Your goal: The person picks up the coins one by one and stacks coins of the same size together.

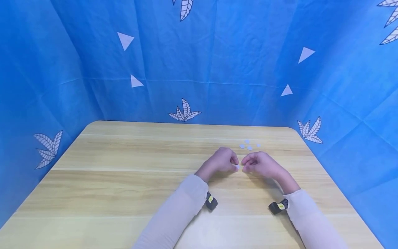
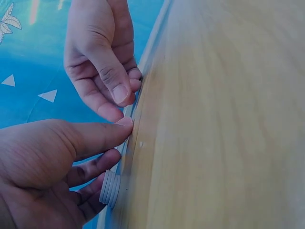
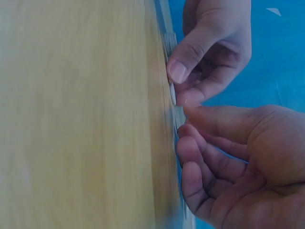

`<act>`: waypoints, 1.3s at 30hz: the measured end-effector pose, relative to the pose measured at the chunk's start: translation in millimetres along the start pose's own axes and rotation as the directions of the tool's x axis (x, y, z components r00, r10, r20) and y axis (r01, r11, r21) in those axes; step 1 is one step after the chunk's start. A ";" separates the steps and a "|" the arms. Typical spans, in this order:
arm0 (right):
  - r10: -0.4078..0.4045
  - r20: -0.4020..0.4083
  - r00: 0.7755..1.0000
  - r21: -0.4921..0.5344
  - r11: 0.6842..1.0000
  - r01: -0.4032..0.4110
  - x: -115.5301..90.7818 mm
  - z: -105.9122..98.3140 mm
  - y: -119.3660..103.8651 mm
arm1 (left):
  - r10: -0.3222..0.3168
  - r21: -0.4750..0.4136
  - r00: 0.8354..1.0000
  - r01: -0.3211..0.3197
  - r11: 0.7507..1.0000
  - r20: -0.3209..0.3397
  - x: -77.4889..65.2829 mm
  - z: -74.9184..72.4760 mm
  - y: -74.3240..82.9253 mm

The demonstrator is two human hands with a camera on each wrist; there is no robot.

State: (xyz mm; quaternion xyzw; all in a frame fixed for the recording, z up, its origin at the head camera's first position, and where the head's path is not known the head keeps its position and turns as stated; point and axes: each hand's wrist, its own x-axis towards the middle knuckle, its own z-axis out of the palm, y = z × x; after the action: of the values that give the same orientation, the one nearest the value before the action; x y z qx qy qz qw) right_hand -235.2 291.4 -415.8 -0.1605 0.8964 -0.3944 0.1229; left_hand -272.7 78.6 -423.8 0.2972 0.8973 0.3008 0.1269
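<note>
My left hand (image 1: 222, 159) pinches a small white disc (image 1: 237, 166) between thumb and finger, low over the table. The disc's pale edge (image 3: 172, 94) shows at those fingertips in the right wrist view. Facing it, a short gap away, is my right hand (image 1: 262, 164), its fingers loosely bent and thumb apart, nothing visible between them. A short stack of white discs (image 2: 109, 189) stands beside the lower fingers of my left hand in the left wrist view; the hand hides it in the head view.
Several loose white discs (image 1: 249, 148) lie flat on the wooden table (image 1: 109, 186) beyond the hands. A blue patterned cloth (image 1: 199, 62) surrounds the table at the back and sides. Each wrist wears a small black camera (image 1: 211, 202).
</note>
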 end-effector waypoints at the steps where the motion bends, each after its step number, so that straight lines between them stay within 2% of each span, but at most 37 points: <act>1: -0.003 0.003 1.000 0.003 1.000 0.003 -0.6 -1.5 0.0 | 0.003 0.001 1.000 -0.003 1.000 -0.001 0.4 0.0 -0.1; 7: -0.034 0.019 0.999 0.020 0.999 0.033 -3.6 -13.6 4.4 | 0.003 -0.012 1.000 -0.003 1.000 0.001 0.2 -0.3 0.5; 13: -0.017 0.006 1.000 0.035 0.999 0.017 -8.6 -34.0 8.6 | -0.008 -0.024 1.000 0.008 1.000 0.001 -1.3 -0.6 1.0; 22: 0.025 -0.032 0.999 -0.025 0.999 -0.025 -14.1 -65.7 17.5 | -0.016 -0.028 1.000 0.016 0.999 -0.003 -3.2 -1.1 1.9; 33: 0.063 0.042 0.997 -0.060 0.996 -0.061 0.2 -71.2 35.7 | -0.019 -0.021 1.000 0.019 1.000 -0.006 -3.2 -0.4 2.6; 39: 0.031 0.092 0.995 -0.133 0.991 -0.019 7.8 -69.5 37.2 | -0.024 -0.019 1.000 0.024 1.000 -0.007 -3.3 -0.7 2.8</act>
State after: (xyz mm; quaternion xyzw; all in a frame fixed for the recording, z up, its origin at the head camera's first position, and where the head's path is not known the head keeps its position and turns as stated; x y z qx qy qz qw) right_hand -273.6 358.5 -398.5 -0.1753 0.9158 -0.3247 0.1588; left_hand -269.1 78.1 -421.4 0.2840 0.8984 0.3088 0.1299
